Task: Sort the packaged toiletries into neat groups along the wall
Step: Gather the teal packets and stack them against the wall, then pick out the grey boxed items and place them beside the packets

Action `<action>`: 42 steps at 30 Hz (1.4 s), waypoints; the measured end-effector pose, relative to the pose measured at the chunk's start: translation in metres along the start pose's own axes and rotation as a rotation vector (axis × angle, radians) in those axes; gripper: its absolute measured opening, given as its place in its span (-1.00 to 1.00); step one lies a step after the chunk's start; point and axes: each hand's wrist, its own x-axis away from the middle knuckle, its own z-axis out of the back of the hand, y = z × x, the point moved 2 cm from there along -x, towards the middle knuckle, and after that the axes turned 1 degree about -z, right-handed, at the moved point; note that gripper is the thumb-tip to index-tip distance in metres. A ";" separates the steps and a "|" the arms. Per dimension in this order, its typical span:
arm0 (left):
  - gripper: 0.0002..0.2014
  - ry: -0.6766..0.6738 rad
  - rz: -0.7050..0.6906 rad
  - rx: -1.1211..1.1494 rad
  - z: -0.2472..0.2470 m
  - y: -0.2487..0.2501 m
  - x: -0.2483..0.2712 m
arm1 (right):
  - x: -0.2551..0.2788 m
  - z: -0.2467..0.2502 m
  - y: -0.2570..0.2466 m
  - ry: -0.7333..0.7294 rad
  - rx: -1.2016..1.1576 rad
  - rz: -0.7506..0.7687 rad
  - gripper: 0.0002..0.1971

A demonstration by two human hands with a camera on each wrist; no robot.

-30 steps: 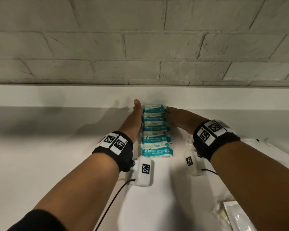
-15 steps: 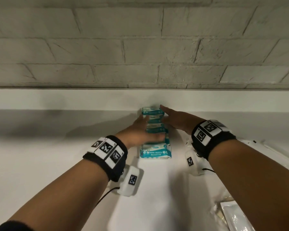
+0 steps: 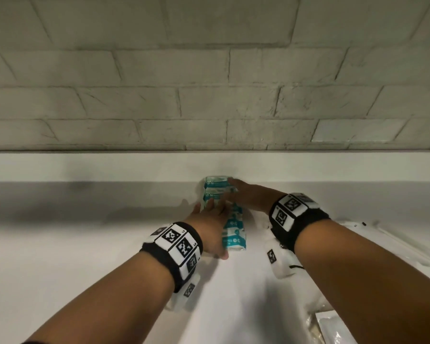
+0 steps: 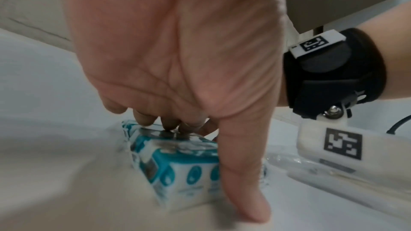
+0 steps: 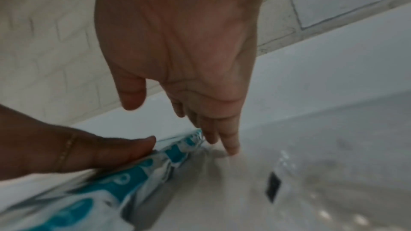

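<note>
A row of teal-and-white mini wipes packs [image 3: 235,234] runs from the white upstand at the wall toward me. My left hand [image 3: 212,217] lies across the top of the row, fingers flat on the packs. In the left wrist view its thumb [image 4: 242,182] runs straight down the end of the nearest pack [image 4: 184,169]. My right hand [image 3: 238,192] is laid along the row's right side. Its straight fingers [image 5: 231,145] touch the counter by the far pack [image 5: 133,173]. Neither hand grips a pack.
The brick wall [image 3: 209,108] rises above a low white upstand [image 3: 109,167]. Clear-wrapped packages [image 3: 333,328] lie at the near right, and one with a black label [image 5: 273,189] sits right of the row. A white raised edge [image 3: 382,242] runs along the right.
My left hand has moved from the row's left side onto its top, thumb at the near end. The right hand has stayed along the right side, reaching closer to the wall.
</note>
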 end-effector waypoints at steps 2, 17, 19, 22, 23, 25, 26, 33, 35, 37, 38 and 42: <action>0.11 0.074 0.002 0.023 -0.005 0.004 0.008 | 0.023 0.004 0.010 0.048 0.035 0.060 -0.57; -0.33 0.017 -0.262 0.216 -0.047 0.167 0.078 | 0.250 0.021 0.165 0.235 0.349 -0.281 -0.66; -0.36 0.004 -0.290 0.222 -0.050 0.187 0.080 | 0.270 0.006 0.172 0.140 0.410 -0.278 -0.61; -0.38 0.008 -0.322 0.145 -0.055 0.205 0.082 | 0.293 -0.011 0.185 -0.001 0.420 -0.264 -0.42; -0.40 0.017 -0.306 0.128 -0.056 0.206 0.083 | 0.298 -0.012 0.189 -0.021 0.405 -0.250 -0.38; -0.43 0.051 -0.247 0.108 -0.058 0.210 0.089 | 0.309 -0.001 0.200 0.027 0.342 -0.224 -0.39; -0.45 0.069 -0.212 0.097 -0.057 0.211 0.093 | 0.313 0.009 0.204 0.104 0.306 -0.203 -0.44; -0.50 0.110 -0.123 0.110 -0.062 0.231 0.105 | 0.334 0.036 0.231 0.221 0.477 0.033 -0.79; -0.42 0.098 -0.068 0.089 -0.063 0.237 0.105 | 0.329 0.019 0.226 0.080 0.591 0.196 -0.77; -0.41 0.095 -0.002 0.046 -0.064 0.241 0.104 | 0.318 0.002 0.222 -0.053 0.759 0.324 -0.71; -0.42 0.092 0.034 0.029 -0.064 0.244 0.104 | 0.311 -0.004 0.221 -0.087 0.844 0.360 -0.69; -0.42 0.137 0.190 -0.062 -0.065 0.257 0.103 | 0.293 -0.003 0.228 0.080 1.004 0.357 -0.65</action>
